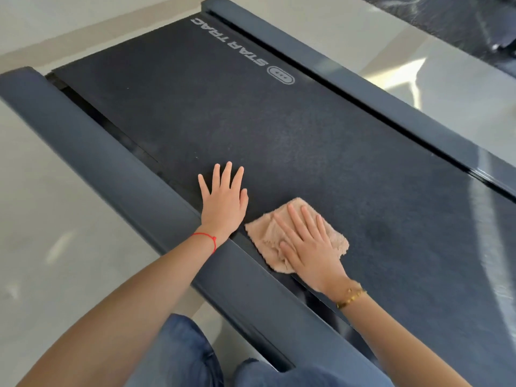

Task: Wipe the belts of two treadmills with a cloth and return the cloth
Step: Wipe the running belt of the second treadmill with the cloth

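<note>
Flat-palmed, the right hand (308,247) presses on the cloth (296,236) with fingers straight and slightly spread; nothing is curled round the fabric. Left hand (223,202) also lies flat, fingers fanned, resting directly on the belt (279,129) just beside the cloth, with a narrow strip of belt between them.

Cloth: one, beige, fluffy, rumpled and partly folded, on the near-left part of the belt, close to the left side rail (111,174). Its middle is hidden under the right hand; its lower corner reaches the edge by the rail.

Hard to make out: the belt's near end is cut off by the frame edge and by the forearms. Faint pale smears on the belt surface, too indistinct to judge. Whole picture slightly blurred.

Count: one treadmill deck fully in view, two side rails, left and right side rail (363,88). One printed logo (240,48) reading STAR TRAC, upside down from this view. A dark object (460,18) at top right is cropped; cannot tell what it is.

Around: pale glossy floor (42,219) on both sides. Red string bracelet (208,238) on the left wrist, gold bracelet (350,297) on the right. Blue denim knees (178,356) at the bottom edge, against the left rail.
</note>
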